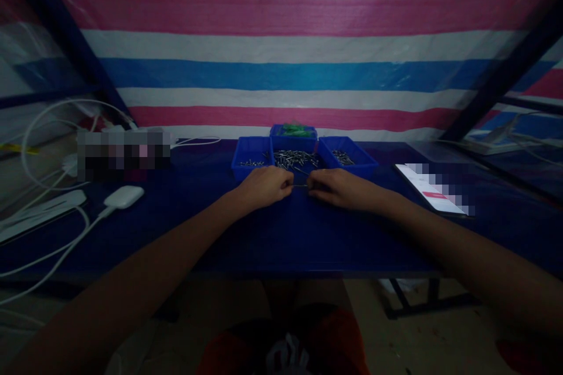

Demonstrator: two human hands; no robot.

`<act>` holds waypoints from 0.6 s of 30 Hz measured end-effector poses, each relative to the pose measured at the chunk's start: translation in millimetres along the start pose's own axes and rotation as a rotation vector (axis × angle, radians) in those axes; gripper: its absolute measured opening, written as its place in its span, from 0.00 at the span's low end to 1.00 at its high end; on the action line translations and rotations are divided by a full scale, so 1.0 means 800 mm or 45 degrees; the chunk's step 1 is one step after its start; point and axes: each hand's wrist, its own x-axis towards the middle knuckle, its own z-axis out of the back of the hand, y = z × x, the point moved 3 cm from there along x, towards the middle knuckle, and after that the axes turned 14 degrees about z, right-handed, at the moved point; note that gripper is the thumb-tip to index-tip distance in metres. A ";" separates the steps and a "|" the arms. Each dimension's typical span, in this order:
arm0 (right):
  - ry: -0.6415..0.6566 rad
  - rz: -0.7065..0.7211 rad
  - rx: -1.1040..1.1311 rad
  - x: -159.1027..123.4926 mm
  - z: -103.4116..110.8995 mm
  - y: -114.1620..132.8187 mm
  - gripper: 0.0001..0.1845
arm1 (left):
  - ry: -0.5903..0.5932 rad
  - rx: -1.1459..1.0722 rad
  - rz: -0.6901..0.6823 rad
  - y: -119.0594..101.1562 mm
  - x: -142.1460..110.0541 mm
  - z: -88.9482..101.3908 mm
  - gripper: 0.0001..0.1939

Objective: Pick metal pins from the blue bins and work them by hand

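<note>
My left hand and my right hand face each other over the blue table, both with fingers closed. A thin metal rod spans the small gap, one end in each pinch; its exact kind is too small to make out. Just beyond the hands lies a heap of slim metal pieces between two blue bins. The left blue bin holds small metal parts. More metal parts sit in the right blue bin.
Behind the heap stands a third blue bin with green items. A lit phone lies at right. On the left are a white charger, looping cables and a flat device. A striped sheet hangs behind.
</note>
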 end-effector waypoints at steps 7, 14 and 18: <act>0.031 0.085 -0.034 0.000 0.004 0.004 0.10 | -0.033 0.005 0.021 -0.002 -0.001 0.004 0.10; -0.124 -0.179 -0.508 -0.010 0.035 -0.013 0.13 | -0.041 0.006 0.041 -0.003 -0.003 0.005 0.13; -0.153 -0.525 -0.795 -0.024 0.045 -0.036 0.17 | 0.003 0.002 0.030 -0.002 -0.003 0.002 0.14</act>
